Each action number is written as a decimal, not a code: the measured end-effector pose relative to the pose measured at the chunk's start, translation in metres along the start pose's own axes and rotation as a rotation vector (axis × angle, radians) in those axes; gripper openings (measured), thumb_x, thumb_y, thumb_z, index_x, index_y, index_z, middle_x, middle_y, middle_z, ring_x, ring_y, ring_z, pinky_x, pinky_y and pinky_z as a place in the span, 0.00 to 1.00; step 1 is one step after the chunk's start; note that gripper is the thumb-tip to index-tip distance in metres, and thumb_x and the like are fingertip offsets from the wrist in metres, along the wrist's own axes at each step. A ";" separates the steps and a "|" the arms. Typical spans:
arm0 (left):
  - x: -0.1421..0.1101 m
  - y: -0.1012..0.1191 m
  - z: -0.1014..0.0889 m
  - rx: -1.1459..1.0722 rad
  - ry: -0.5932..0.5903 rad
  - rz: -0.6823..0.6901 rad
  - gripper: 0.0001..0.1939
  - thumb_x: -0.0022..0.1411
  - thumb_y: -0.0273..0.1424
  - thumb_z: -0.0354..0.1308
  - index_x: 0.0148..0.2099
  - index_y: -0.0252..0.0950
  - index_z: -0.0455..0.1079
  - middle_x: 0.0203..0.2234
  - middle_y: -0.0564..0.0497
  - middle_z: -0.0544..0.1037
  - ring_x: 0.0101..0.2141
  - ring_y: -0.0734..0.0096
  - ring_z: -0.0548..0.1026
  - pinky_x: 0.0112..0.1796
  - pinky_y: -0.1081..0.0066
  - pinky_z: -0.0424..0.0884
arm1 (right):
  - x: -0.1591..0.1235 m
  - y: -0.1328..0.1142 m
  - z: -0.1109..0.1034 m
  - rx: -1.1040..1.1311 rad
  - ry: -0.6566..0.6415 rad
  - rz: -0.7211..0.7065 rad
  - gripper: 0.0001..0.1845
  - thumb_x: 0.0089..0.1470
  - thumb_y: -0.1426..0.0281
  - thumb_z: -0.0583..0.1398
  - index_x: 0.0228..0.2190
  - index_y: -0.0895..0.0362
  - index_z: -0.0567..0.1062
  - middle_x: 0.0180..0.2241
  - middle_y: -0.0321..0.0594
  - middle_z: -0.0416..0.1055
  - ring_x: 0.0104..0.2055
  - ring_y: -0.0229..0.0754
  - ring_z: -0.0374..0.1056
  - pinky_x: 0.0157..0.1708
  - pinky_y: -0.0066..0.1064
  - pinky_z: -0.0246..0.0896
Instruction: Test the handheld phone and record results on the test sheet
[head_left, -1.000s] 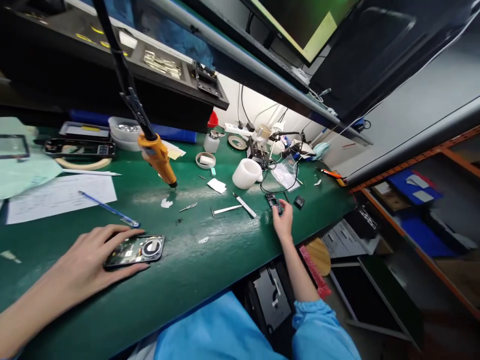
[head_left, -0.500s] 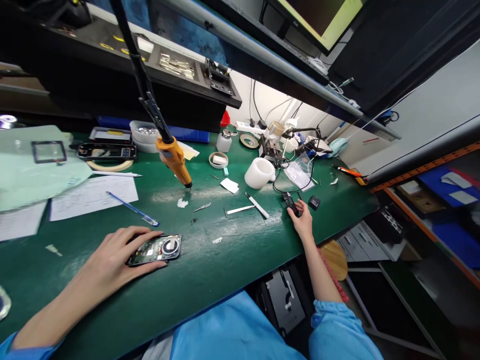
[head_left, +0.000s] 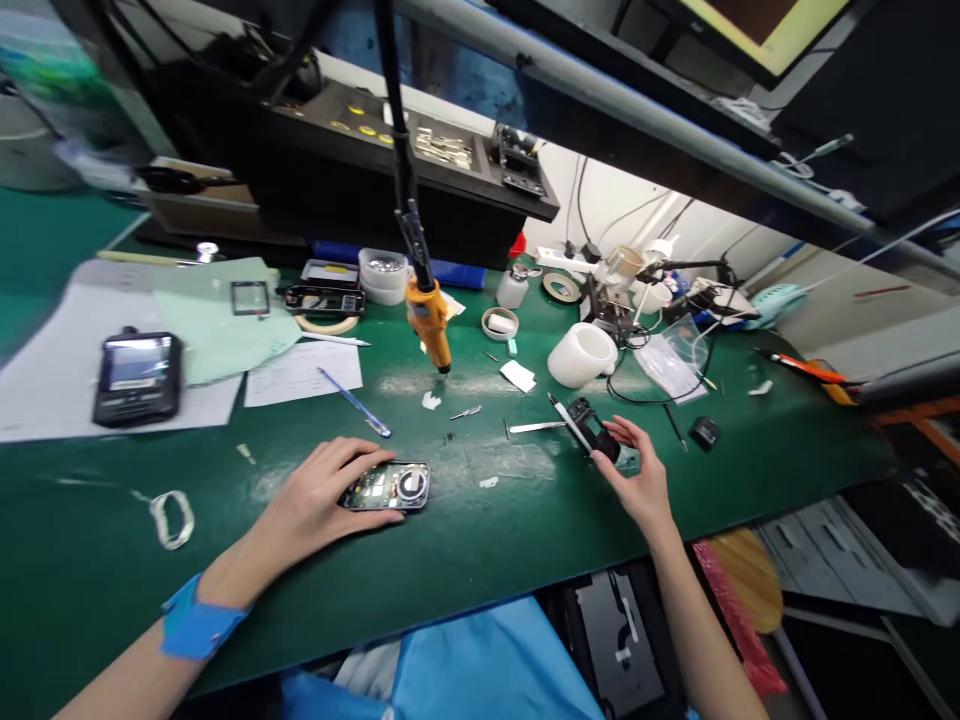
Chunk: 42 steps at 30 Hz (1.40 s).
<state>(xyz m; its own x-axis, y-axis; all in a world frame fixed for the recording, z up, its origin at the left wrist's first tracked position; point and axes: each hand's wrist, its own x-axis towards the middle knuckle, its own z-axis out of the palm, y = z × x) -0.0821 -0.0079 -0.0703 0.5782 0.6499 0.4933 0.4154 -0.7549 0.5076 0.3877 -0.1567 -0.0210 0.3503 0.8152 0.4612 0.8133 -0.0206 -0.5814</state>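
My left hand (head_left: 319,492) is closed around the edges of an opened handheld device (head_left: 386,487), thumb and fingers on opposite sides. The device lies on the green tabletop, its circuit board and a round speaker-like part facing up. Between the thumb and fingers of my right hand (head_left: 639,480) is a black plastic housing (head_left: 592,425) with an opening in it, tilted over the table. A slim white-handled cutter (head_left: 571,425) lies right beside the housing. A pale flat strip (head_left: 536,427) and a small screwdriver bit (head_left: 466,412) lie between my hands.
An orange electric screwdriver (head_left: 429,325) hangs above the table. Behind are a white mug (head_left: 581,355), a tape roll (head_left: 561,287) and a dispenser bottle (head_left: 513,288). A black screened device (head_left: 139,378) rests on papers at left; a small black part (head_left: 705,432) lies at right.
The view has swung left. My right hand has brought the black housing leftward, closer to the cutter and away from the small black part. My left hand keeps hold of the opened device.
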 end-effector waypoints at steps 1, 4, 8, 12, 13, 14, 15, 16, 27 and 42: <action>0.001 0.002 -0.001 0.013 0.002 0.003 0.26 0.72 0.57 0.66 0.59 0.45 0.80 0.49 0.42 0.86 0.46 0.50 0.84 0.49 0.55 0.82 | 0.003 -0.008 0.010 -0.006 -0.065 -0.040 0.31 0.66 0.52 0.69 0.64 0.49 0.75 0.56 0.51 0.83 0.55 0.57 0.81 0.59 0.55 0.77; 0.002 0.007 -0.006 0.057 -0.011 0.036 0.27 0.72 0.56 0.68 0.60 0.42 0.80 0.48 0.41 0.86 0.46 0.51 0.84 0.48 0.57 0.82 | 0.018 -0.031 0.043 -0.023 -0.217 -0.154 0.30 0.68 0.54 0.67 0.66 0.49 0.74 0.58 0.50 0.83 0.57 0.59 0.81 0.60 0.56 0.76; 0.002 0.014 -0.010 0.106 -0.052 0.070 0.30 0.71 0.53 0.71 0.64 0.39 0.77 0.51 0.38 0.86 0.48 0.50 0.85 0.50 0.56 0.82 | 0.051 -0.049 0.089 -0.043 -0.342 -0.269 0.28 0.69 0.55 0.65 0.65 0.50 0.75 0.57 0.52 0.83 0.56 0.61 0.80 0.57 0.55 0.74; 0.001 0.017 -0.009 0.119 -0.096 0.005 0.37 0.68 0.54 0.74 0.68 0.38 0.74 0.51 0.38 0.86 0.50 0.48 0.85 0.52 0.54 0.82 | 0.077 -0.051 0.128 -0.045 -0.367 -0.341 0.28 0.69 0.54 0.64 0.63 0.53 0.76 0.57 0.55 0.83 0.55 0.63 0.79 0.53 0.54 0.73; 0.001 0.017 -0.009 0.122 -0.115 -0.020 0.38 0.68 0.55 0.74 0.68 0.38 0.74 0.51 0.38 0.86 0.50 0.48 0.85 0.53 0.53 0.82 | 0.081 -0.050 0.135 -0.045 -0.359 -0.352 0.27 0.69 0.53 0.64 0.63 0.53 0.76 0.57 0.55 0.83 0.54 0.63 0.79 0.53 0.54 0.72; 0.002 0.017 -0.008 0.126 -0.135 -0.034 0.38 0.68 0.56 0.73 0.69 0.38 0.74 0.52 0.38 0.86 0.52 0.47 0.85 0.53 0.53 0.82 | 0.084 -0.048 0.140 -0.047 -0.351 -0.363 0.27 0.69 0.53 0.64 0.63 0.53 0.76 0.57 0.55 0.83 0.54 0.63 0.79 0.52 0.54 0.72; 0.002 0.017 -0.008 0.128 -0.149 -0.047 0.40 0.68 0.57 0.72 0.70 0.38 0.73 0.53 0.37 0.85 0.53 0.46 0.85 0.54 0.52 0.82 | 0.085 -0.047 0.144 -0.050 -0.338 -0.374 0.28 0.69 0.52 0.64 0.63 0.52 0.76 0.56 0.55 0.83 0.54 0.63 0.79 0.52 0.53 0.72; 0.003 0.018 -0.008 0.130 -0.151 -0.053 0.41 0.68 0.58 0.71 0.71 0.38 0.72 0.54 0.37 0.85 0.53 0.46 0.85 0.54 0.52 0.82 | 0.086 -0.047 0.146 -0.054 -0.320 -0.385 0.28 0.69 0.51 0.64 0.63 0.52 0.76 0.56 0.54 0.83 0.54 0.64 0.79 0.52 0.53 0.72; -0.018 0.055 -0.010 0.215 0.211 -0.511 0.27 0.74 0.46 0.67 0.67 0.41 0.68 0.45 0.47 0.78 0.43 0.56 0.81 0.48 0.59 0.78 | 0.055 -0.105 0.135 0.177 -0.560 -0.672 0.12 0.77 0.61 0.60 0.54 0.50 0.81 0.46 0.46 0.86 0.48 0.53 0.82 0.49 0.45 0.76; -0.027 0.085 0.016 0.205 0.239 -0.685 0.19 0.80 0.35 0.54 0.68 0.42 0.70 0.44 0.49 0.79 0.46 0.56 0.80 0.47 0.60 0.69 | 0.049 -0.151 0.138 0.434 -0.518 -0.594 0.09 0.74 0.69 0.63 0.52 0.50 0.80 0.45 0.43 0.84 0.45 0.48 0.81 0.47 0.42 0.79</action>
<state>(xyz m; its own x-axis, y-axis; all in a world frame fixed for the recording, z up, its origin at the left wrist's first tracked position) -0.0510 -0.0909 -0.0513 -0.0145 0.9638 0.2662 0.7633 -0.1613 0.6256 0.2180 -0.0337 -0.0037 -0.4108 0.7828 0.4674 0.5095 0.6222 -0.5943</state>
